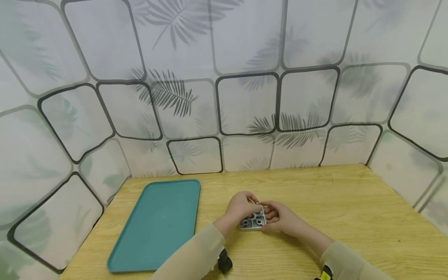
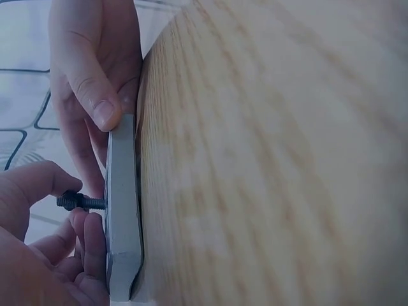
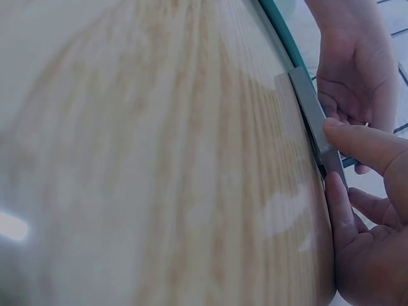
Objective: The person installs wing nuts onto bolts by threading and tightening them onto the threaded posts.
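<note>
Currently, head view: metal plate point(image 1: 252, 223) on or just above the tabletop point(image 1: 315, 186), between your left hand point(image 1: 241, 206) and right hand point(image 1: 282, 219). Left wrist: left pinches black bolt point(image 2: 71, 201) at plate; keep it square. Right wrist: right grips plate edge; brace it steady

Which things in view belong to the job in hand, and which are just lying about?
In the job:
metal plate, its edge held by the right grip
dark threaded bolt, pinched by the left grip, standing out from the plate's face

Apparently just there:
teal tray, lying left of the plate, in neither grip
patterned backdrop, behind the wooden table
</note>
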The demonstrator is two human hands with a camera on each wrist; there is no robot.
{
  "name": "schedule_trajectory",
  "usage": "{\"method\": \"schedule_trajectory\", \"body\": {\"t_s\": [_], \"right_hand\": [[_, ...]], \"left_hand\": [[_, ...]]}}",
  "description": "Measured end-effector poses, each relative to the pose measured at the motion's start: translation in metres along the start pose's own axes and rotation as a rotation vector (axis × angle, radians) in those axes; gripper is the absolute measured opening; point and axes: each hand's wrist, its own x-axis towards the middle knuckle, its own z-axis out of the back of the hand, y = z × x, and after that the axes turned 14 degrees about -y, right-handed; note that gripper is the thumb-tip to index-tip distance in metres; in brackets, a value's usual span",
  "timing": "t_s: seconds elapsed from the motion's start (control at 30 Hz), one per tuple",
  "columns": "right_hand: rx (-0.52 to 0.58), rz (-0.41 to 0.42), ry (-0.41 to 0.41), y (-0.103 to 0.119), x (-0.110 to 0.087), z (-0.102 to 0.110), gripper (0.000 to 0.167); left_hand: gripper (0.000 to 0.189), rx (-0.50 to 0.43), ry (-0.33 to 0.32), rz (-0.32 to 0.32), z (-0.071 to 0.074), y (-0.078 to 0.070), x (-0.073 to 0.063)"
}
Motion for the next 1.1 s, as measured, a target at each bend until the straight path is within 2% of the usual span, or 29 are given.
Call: {"method": "schedule_trajectory", "body": {"t_s": [0.37, 0.8, 1.1], "right_hand": [[-0.009, 0.003, -0.009, 0.0002, 0.0008, 0.0014, 0.084], [-0.015, 0.004, -0.005, -0.0008, 0.0, 0.0001, 0.084], [-0.01, -0.004, -0.005, 0.0012, -0.0015, -0.0009, 0.084]], "left_hand": [[0.013, 0.008, 0.013, 0.0, -0.0011, 0.0015, 0.0028], [0.005, 0.011, 0.051, -0.02, 0.0022, 0.0004, -0.0003], [0.023, 0.008, 0.056, -0.011, 0.0023, 0.0042, 0.0]]}}
